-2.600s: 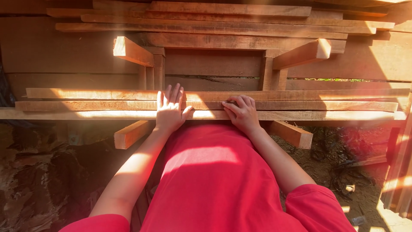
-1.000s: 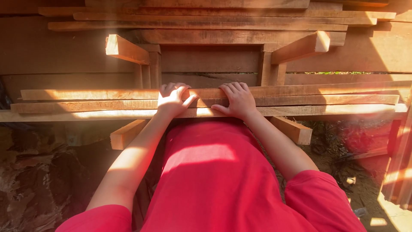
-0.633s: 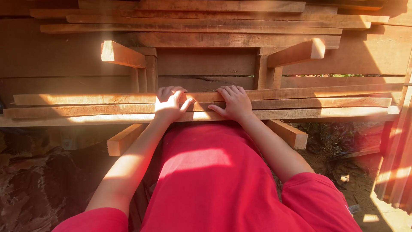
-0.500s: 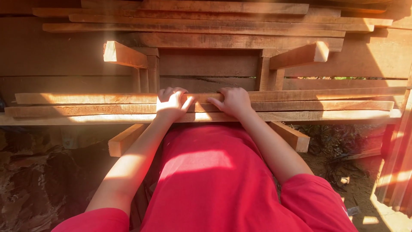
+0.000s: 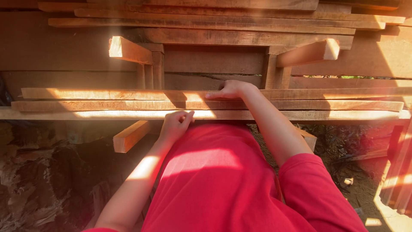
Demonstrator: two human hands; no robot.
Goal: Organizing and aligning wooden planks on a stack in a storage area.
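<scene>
Three long wooden planks lie side by side across a timber rack in front of me: a far plank (image 5: 107, 93), a middle plank (image 5: 107, 105) and a near plank (image 5: 107, 114). My right hand (image 5: 231, 89) reaches over them, fingers hooked over the far plank's back edge. My left hand (image 5: 175, 123) is drawn back to the near plank's front edge with curled fingers, and its fingertips touch that edge. My red shirt (image 5: 210, 180) fills the lower view.
More planks are stacked on an upper shelf (image 5: 214, 21). Square support arms jut toward me at the upper left (image 5: 128, 49), upper right (image 5: 311, 51) and lower left (image 5: 131, 135). Dirt ground with debris (image 5: 343, 172) lies at the right, dark rubble (image 5: 38, 180) at the left.
My left hand has let go of the far plank and pulled back to the near plank's front edge. My right hand has reached farther over the far plank's back edge.
</scene>
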